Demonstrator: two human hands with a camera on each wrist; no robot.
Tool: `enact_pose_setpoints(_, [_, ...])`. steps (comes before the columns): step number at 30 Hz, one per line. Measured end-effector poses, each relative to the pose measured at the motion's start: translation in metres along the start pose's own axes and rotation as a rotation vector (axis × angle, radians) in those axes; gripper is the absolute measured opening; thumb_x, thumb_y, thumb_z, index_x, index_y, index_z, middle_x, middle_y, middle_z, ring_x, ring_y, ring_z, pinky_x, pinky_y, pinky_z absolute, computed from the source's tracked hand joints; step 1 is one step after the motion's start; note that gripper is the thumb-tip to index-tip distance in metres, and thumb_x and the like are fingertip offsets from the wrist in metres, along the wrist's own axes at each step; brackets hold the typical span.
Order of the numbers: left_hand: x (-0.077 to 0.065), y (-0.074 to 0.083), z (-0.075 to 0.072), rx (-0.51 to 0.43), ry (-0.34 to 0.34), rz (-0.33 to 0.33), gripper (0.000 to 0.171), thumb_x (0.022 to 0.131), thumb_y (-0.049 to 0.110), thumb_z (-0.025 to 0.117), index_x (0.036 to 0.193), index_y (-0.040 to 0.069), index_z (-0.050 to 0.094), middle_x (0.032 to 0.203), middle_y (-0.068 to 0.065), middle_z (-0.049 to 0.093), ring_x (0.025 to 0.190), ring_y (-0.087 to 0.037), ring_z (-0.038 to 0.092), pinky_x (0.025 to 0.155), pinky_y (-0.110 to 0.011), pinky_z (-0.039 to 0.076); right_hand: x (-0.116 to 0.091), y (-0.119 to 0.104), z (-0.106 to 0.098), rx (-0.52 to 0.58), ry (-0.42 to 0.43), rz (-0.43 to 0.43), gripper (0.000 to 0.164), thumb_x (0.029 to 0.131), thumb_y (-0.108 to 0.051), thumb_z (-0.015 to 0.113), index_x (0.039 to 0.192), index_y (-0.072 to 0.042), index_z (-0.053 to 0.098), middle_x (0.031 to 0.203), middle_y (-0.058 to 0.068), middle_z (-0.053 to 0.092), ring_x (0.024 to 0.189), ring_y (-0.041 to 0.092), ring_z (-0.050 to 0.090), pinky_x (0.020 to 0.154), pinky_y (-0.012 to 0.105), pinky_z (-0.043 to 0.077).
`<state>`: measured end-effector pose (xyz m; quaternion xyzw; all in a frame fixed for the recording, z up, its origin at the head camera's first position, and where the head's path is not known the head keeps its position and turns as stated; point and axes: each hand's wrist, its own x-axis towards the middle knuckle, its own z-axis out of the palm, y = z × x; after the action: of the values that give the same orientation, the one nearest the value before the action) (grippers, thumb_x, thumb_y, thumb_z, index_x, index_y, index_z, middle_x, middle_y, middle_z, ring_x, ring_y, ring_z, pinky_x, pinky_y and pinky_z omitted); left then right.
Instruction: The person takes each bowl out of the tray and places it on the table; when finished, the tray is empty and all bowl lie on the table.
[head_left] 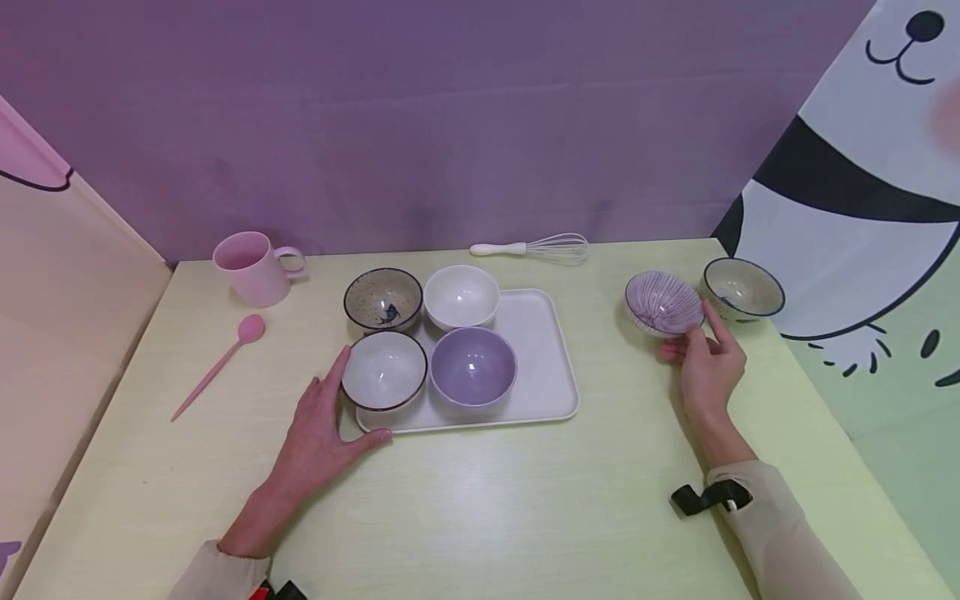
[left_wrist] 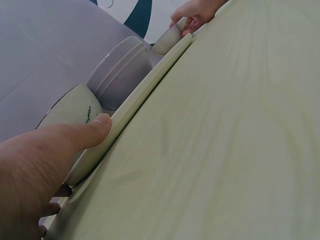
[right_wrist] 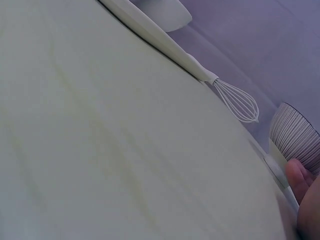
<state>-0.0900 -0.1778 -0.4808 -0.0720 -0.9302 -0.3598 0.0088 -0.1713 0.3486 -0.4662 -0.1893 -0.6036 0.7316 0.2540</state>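
In the head view my left hand spreads round the front-left corner of a white tray. Its thumb lies along the tray's front edge, and its fingers reach up beside a white bowl with a dark rim. A lilac bowl, a plain white bowl and a speckled brown bowl with a blue motif are grouped with it. Over on the right, my right hand grips a purple striped bowl, thumb at the rim and other fingers low at its side.
Right beside the striped bowl stands a beige bowl with a dark rim, near the table's right edge. A white-handled whisk lies along the back edge. At the left are a pink mug and a pink spoon.
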Motion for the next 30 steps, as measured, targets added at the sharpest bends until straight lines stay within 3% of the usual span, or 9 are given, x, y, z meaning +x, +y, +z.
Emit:
enact_pose_setpoints(10, [0.0010,0.0002,0.0017,-0.002,-0.007,0.004,0.128,0.088,0.045,0.096,0.180,0.026,0.010,0.180,-0.020,0.029,0.161,-0.064,0.020,0.127,-0.080,0.026,0.0082,0.0019,0.0037,0.024,0.015,-0.007,0.052,0.111,-0.003,0.059,0.162,-0.013,0.058,0.081,0.003,0.078,0.057,0.012,0.075,0.058,0.025,0.065])
enact_pose_setpoints(17, [0.0004,-0.0017,0.0011,0.002,0.008,0.021,0.128,0.087,0.046,0.096,0.180,0.025,0.011,0.180,-0.019,0.031,0.162,-0.062,0.021,0.129,-0.078,0.024,0.0080,0.0028,0.0054,0.038,-0.056,-0.043,0.053,0.115,-0.007,0.057,0.168,-0.009,0.049,0.085,0.006,0.080,0.066,0.013,0.079,0.066,0.027,0.067])
enact_pose_setpoints(25, [0.0021,-0.0022,0.0025,0.002,0.013,0.044,0.128,0.087,0.044,0.096,0.180,0.022,0.012,0.178,-0.022,0.034,0.162,-0.060,0.023,0.132,-0.074,0.022,0.0079,0.0011,0.0044,-0.094,-0.045,-0.009,0.079,0.099,-0.009,0.084,0.169,-0.016,0.048,0.085,0.002,0.078,0.066,0.010,0.079,0.066,0.023,0.066])
enact_pose_setpoints(30, [0.0003,-0.0030,0.0022,0.002,0.010,0.020,0.128,0.086,0.044,0.097,0.180,0.025,0.012,0.178,-0.022,0.034,0.161,-0.063,0.021,0.129,-0.078,0.024,0.0107,0.0062,0.0043,-0.127,-0.047,-0.034,0.081,0.099,-0.009,0.085,0.170,-0.016,0.047,0.084,-0.002,0.076,0.066,0.007,0.079,0.066,0.021,0.065])
